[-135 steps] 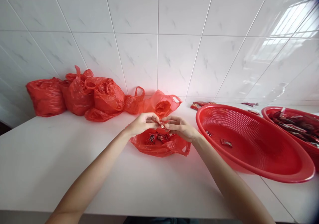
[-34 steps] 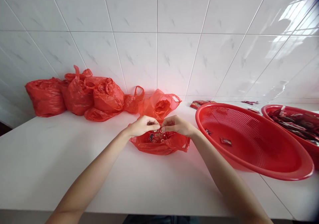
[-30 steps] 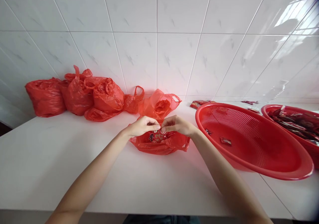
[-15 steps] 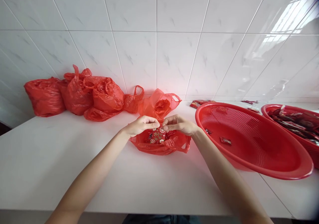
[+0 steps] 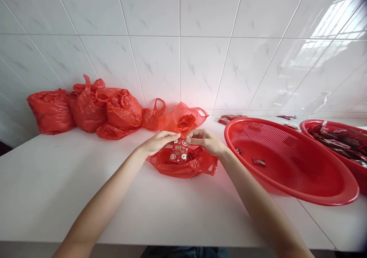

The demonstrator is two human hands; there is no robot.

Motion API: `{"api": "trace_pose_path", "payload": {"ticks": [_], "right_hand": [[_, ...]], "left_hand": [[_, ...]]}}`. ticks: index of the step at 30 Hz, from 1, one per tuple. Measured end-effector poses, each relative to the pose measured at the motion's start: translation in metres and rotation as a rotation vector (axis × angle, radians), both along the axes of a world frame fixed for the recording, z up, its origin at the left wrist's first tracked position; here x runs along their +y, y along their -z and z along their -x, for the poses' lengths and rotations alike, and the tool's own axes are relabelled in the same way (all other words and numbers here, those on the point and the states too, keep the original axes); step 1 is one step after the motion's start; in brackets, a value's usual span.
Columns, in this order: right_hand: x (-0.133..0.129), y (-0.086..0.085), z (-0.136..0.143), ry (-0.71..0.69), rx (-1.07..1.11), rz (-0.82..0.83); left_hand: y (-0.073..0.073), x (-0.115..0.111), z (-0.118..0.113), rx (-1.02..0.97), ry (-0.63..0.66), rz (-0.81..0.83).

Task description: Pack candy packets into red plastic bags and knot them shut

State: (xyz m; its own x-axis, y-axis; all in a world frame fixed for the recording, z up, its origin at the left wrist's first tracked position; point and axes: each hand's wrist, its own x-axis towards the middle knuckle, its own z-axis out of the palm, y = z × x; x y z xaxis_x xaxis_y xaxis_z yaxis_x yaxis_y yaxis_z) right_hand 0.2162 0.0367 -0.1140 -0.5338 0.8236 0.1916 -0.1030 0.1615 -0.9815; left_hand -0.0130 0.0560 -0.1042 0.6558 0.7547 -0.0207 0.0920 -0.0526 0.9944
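Currently, our left hand (image 5: 157, 142) and right hand (image 5: 208, 141) pinch a flat red floral packet (image 5: 179, 151), not yet released, at an open red plastic bag's (image 5: 180, 171) mouth; bulging red plastic bags (image 5: 122, 109) stand at ten o'clock.

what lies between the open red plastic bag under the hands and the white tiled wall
A second, crumpled red plastic bag, seen in the head view.

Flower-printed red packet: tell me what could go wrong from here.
The flower-printed red packet is pinched only near its top edge by the left hand and right hand, so it might slip.
The open plastic bag has a soft, slumped rim; a tug could spill the small wrapped packet inside.
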Motion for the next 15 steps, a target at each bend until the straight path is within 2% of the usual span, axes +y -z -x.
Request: {"api": "trace_pose_path", "payload": {"ticks": [5,8,12,15], "right_hand": [[-0.005,-0.005,0.003,0.135,-0.237,-0.103],[-0.007,-0.002,0.008,0.174,-0.39,-0.163],[-0.012,0.003,0.012,0.241,-0.722,-0.287],[-0.015,0.003,0.013,0.248,-0.829,-0.345]], "left_hand": [[-0.009,-0.003,0.004,0.236,-0.005,-0.17],[-0.007,-0.005,0.006,0.366,-0.025,-0.236],[-0.002,-0.006,0.006,0.52,-0.063,-0.309],[-0.001,-0.011,0.004,0.602,-0.038,-0.371]]}}
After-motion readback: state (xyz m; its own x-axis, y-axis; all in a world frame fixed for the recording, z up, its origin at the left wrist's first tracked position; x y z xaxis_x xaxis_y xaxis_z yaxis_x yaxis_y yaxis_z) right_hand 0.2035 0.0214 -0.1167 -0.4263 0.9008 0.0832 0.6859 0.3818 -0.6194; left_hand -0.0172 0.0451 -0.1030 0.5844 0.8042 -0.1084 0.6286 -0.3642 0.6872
